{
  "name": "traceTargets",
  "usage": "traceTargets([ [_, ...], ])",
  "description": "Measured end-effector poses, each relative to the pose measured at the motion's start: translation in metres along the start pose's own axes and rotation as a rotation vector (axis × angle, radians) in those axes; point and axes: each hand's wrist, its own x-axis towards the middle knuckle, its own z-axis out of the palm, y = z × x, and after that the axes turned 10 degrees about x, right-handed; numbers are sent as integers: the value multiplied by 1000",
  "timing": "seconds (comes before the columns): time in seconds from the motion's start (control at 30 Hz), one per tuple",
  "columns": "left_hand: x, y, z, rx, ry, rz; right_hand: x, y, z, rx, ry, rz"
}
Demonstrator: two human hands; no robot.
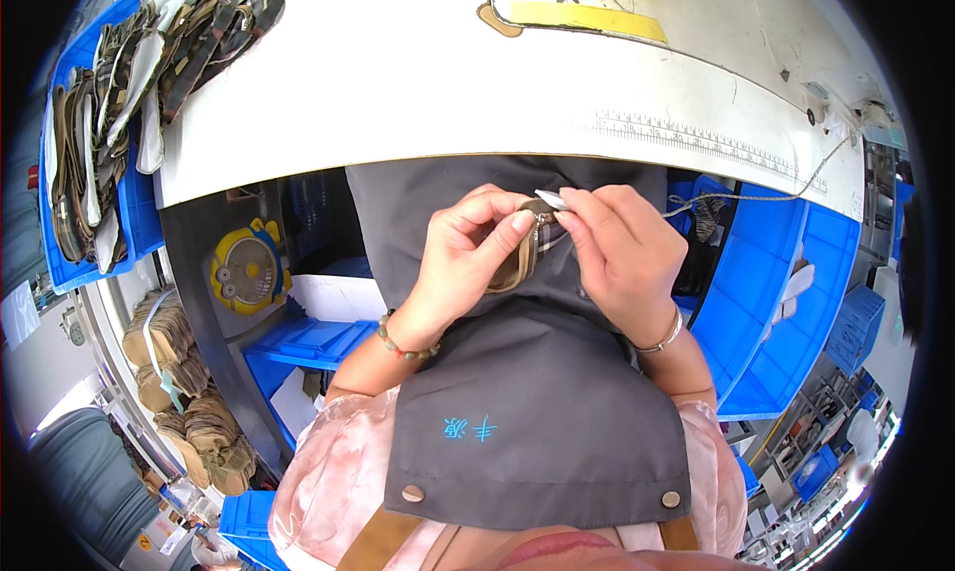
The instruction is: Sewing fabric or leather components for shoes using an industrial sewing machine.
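Note:
Above my lap, my left hand (460, 263) is closed, pinching the top edge of a small brown and plaid fabric piece (527, 253) between thumb and fingers. A zipper-like metal strip shows on the piece, and its lower end hangs toward my apron. My right hand (629, 258) is closed round thread snips (550, 200). Only their silver pointed tip shows, lying against the fabric's top edge close to my left thumb; the handles are hidden in my fingers. A thin grey cord (736, 196) runs from beside my right hand to the table at right.
Ahead stretches a white worktable (398, 94) with a printed ruler and a machine bed (587, 19). A blue bin (139, 208) of fabric pieces stands at left, above bundled brown pieces (164, 347). Blue bins (751, 302) flank my right side; a dark apron (537, 402) covers my lap.

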Motion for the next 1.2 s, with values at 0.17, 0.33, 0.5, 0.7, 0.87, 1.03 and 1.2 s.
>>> traceTargets([
  [0.17,0,-2,-1,-26,11,-42,3,-1,-8,60,57,97],
  [0.33,1,1,-2,-67,1,-66,0,-2,-8,52,12,106],
  [0.5,1,1,-1,-69,0,-49,-1,-2,-3,34,5,82],
  [0.7,1,-1,-2,-66,0,-37,-2,-2,-1,-2,-5,60],
  [0.87,-1,-1,-4,-61,-14,-38,-3,-2,0,-14,-1,55],
  [1.03,-1,0,-3,-80,-13,-48,-2,-3,-1,-37,-13,55],
  [1.2,0,-2,-3,-86,-1,-43,-2,-2,0,-47,-9,51],
])
